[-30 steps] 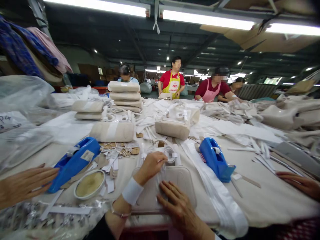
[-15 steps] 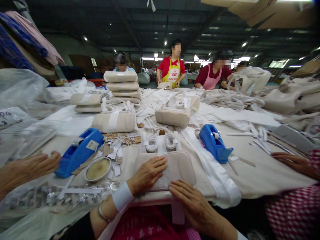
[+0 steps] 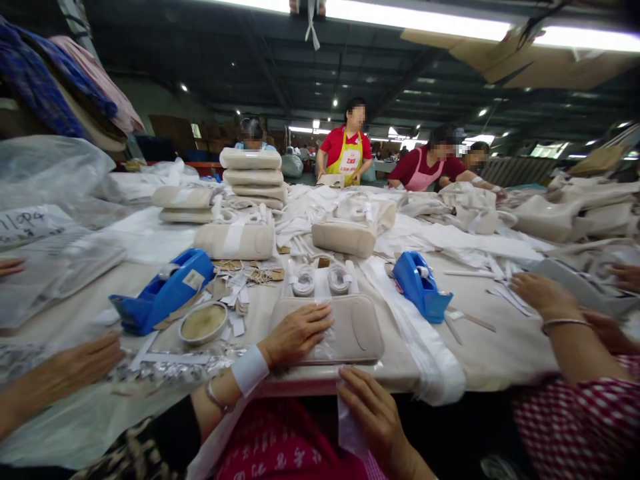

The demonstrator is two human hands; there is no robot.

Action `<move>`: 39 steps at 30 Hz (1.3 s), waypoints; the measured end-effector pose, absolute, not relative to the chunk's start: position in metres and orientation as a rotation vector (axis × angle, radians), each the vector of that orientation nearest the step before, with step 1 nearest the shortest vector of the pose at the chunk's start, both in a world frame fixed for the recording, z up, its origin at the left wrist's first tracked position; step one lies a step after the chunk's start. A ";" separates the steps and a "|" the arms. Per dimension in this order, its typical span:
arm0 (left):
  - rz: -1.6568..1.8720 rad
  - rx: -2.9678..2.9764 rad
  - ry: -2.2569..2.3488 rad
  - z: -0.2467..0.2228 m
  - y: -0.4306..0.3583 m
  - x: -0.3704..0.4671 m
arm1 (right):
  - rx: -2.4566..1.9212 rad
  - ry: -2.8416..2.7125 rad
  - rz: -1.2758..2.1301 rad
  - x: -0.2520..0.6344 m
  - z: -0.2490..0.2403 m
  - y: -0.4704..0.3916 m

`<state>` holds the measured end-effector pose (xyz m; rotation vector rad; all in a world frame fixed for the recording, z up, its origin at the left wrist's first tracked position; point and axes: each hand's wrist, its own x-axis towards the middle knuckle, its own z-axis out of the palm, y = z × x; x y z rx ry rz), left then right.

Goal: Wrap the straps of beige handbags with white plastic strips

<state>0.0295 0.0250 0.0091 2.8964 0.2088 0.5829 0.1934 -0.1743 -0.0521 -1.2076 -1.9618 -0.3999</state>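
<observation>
A beige bag lies flat under clear plastic at the table's front edge. My left hand rests on its left and middle part, palm down with fingers stretched out. Just past the bag are two coiled straps, a left one and a right one, wrapped in white. My right hand is below the table edge, its bent fingers closed on a translucent plastic flap hanging there.
Blue tape dispensers stand at left and right. A round tin and paper tags lie left. Plastic sleeves hang over the edge. Other people's hands are at left and right. Stacked bags stand behind.
My right hand has moved off the bag, down and toward me, with the flap. My left hand stays on the bag. At right, a person's arm has reached in over the table.
</observation>
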 end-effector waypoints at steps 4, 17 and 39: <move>0.588 2.882 0.216 0.012 0.023 0.029 | -1.225 -1.964 -0.482 0.182 -0.040 -0.182; 0.570 2.863 0.218 0.007 0.026 0.030 | -1.197 -2.005 -0.564 0.135 -0.031 -0.171; 0.622 2.884 0.180 -0.004 0.030 0.029 | -1.177 -2.152 -0.681 0.127 0.026 -0.175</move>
